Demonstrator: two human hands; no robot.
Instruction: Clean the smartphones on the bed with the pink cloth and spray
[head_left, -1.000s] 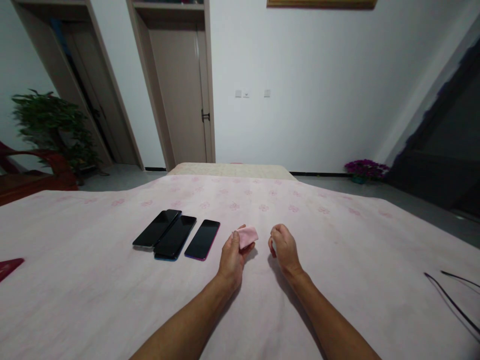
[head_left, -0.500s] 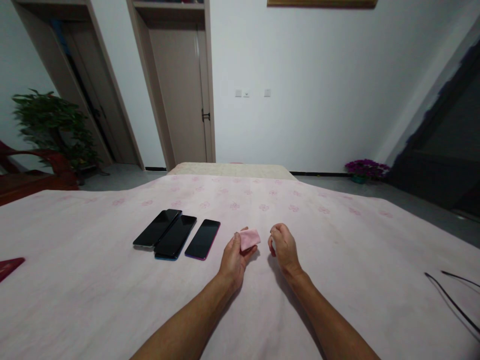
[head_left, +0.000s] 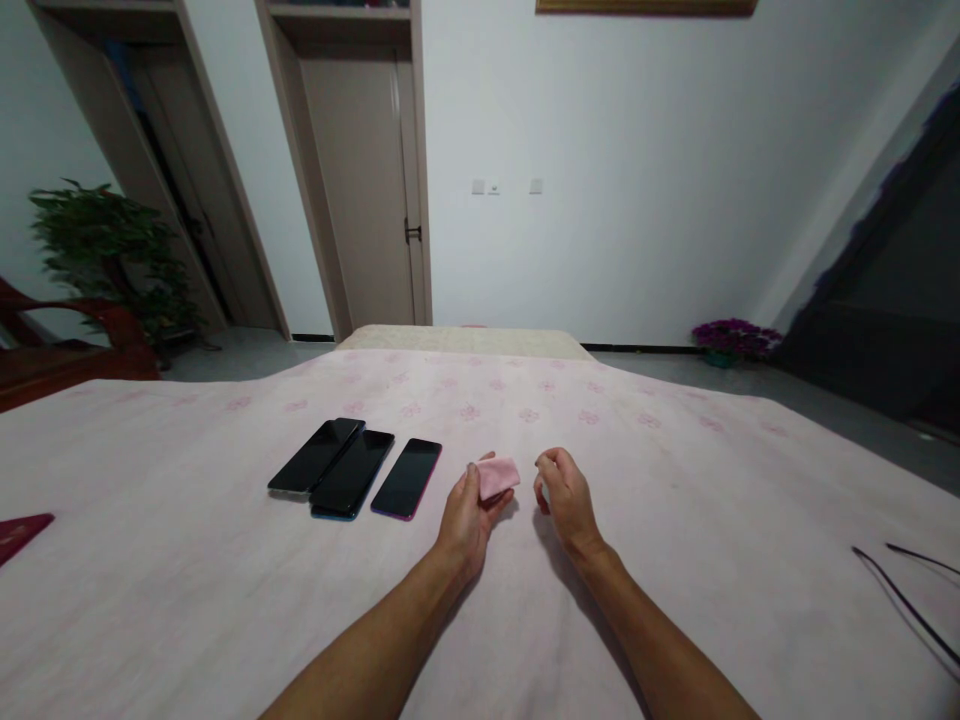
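One pink cloth | in left hand | apart from right hand

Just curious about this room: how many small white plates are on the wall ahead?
3: the left plate, the middle plate close beside it, and the right plate farther off.

Worn on head, i.e. looks fwd & down from near side, across flowered cover. Faces far wall approx. square-on, w/ v. wide angle: takes in brown door at far left, purple flowers at far right. Sits fairly close to left hand & right hand, both nr. centre; pic squeezed in ht. by ¼.
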